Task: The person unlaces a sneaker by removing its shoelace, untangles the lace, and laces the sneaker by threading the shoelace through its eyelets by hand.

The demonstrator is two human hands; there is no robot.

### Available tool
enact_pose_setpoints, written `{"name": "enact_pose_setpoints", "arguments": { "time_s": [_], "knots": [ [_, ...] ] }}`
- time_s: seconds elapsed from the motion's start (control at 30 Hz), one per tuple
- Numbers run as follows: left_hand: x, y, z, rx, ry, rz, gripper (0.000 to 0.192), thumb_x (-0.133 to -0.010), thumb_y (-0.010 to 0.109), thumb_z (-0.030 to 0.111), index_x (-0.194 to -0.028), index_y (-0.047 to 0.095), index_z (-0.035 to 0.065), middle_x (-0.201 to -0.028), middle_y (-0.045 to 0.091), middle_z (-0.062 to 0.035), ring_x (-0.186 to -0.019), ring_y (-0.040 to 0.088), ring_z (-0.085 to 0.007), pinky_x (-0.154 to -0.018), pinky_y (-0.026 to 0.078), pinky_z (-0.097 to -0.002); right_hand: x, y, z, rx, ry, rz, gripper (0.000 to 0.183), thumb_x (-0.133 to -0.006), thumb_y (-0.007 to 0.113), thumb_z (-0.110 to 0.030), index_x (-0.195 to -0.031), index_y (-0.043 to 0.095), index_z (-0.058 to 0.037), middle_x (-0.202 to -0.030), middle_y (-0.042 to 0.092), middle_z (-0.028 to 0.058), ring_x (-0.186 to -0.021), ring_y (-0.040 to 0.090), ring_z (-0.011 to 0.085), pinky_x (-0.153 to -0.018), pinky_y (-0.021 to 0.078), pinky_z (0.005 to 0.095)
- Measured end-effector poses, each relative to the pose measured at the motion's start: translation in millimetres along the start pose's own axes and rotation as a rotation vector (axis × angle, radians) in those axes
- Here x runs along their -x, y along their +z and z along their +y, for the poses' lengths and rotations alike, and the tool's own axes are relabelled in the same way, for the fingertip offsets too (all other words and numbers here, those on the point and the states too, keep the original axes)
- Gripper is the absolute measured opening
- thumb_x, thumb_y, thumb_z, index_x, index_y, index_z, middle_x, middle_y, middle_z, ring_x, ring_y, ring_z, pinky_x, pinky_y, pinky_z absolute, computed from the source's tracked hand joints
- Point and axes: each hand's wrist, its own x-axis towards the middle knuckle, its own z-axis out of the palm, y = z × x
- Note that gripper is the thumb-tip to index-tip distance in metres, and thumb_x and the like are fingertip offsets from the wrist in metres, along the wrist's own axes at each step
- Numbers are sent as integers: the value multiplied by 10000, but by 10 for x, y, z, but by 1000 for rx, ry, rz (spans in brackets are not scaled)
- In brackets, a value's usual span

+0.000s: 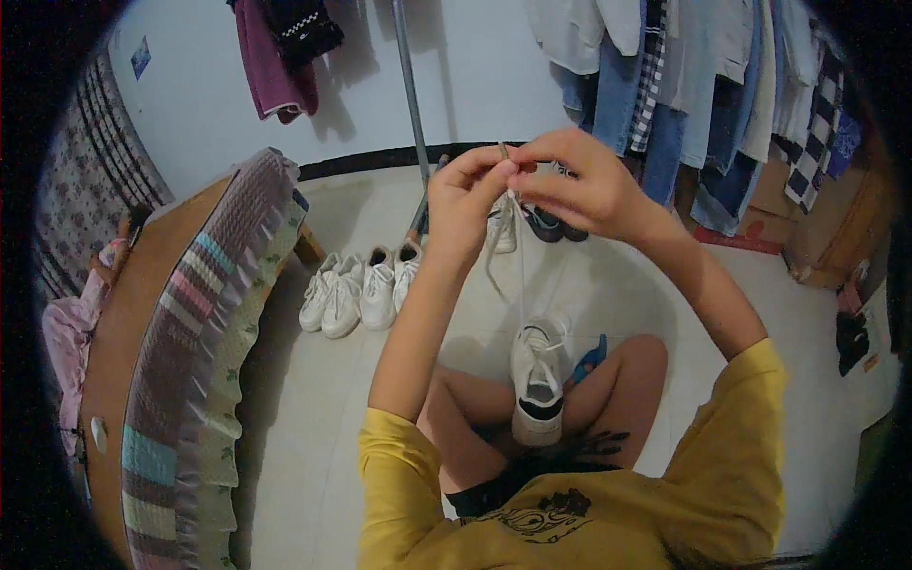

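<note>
A white sneaker (536,392) rests between my crossed legs, its heel towards me and its toe pointing away. From its front a white shoelace (521,271) runs up, stretched, to both my hands, which are raised well above the shoe. My left hand (462,196) pinches the lace between thumb and fingers. Close against it, my right hand (591,185) has its thumb and fingertips on the same lace. A short greyish piece of the lace sticks up above the fingertips, and a loose length dangles below my left hand. The exact grip is partly hidden by the fingers.
Several white sneakers (342,296) stand on the tiled floor at left, near a metal pole (412,92). More shoes (545,222) sit beyond my hands. A bed with a striped quilt (149,456) borders the left side. Clothes (684,107) hang at upper right above cardboard boxes (762,203).
</note>
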Motion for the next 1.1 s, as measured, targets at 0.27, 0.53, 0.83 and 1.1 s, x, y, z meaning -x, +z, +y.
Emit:
{"name": "enact_pose_setpoints", "arguments": {
  "time_s": [0.27,0.53,0.83,1.1],
  "knots": [
    [41,99,-30,291,-245,67,85,-704,503,62,-746,529,-7,-687,528,-35,-581,475,-69,-491,369,-155,73,177,1,198,-196,92,171,-565,536,-89,-733,538,-59,-803,508,45,-749,478,197,-601,393,293],
    [63,41,-78,21,-196,52,123,-723,492,94,-770,503,-19,-684,521,-51,-625,539,-125,-503,409,-181,38,186,140,-414,712,445,128,-696,493,-61,-799,538,1,-705,519,62,-624,504,136,-551,409,209],
    [61,-7,-231,-94,-77,257,133,-720,496,112,-790,498,0,-627,492,-31,-522,514,-123,-446,393,-185,-248,228,404,-599,840,197,177,-704,518,-160,-809,553,-22,-643,540,39,-520,507,76,-433,394,180],
    [96,-41,-335,170,-239,203,140,-730,480,116,-809,509,4,-600,444,-4,-436,339,-50,-398,271,-160,-491,329,298,-840,727,-100,149,-722,487,-128,-799,544,-14,-677,523,24,-537,497,64,-455,382,160]
  ]
}}
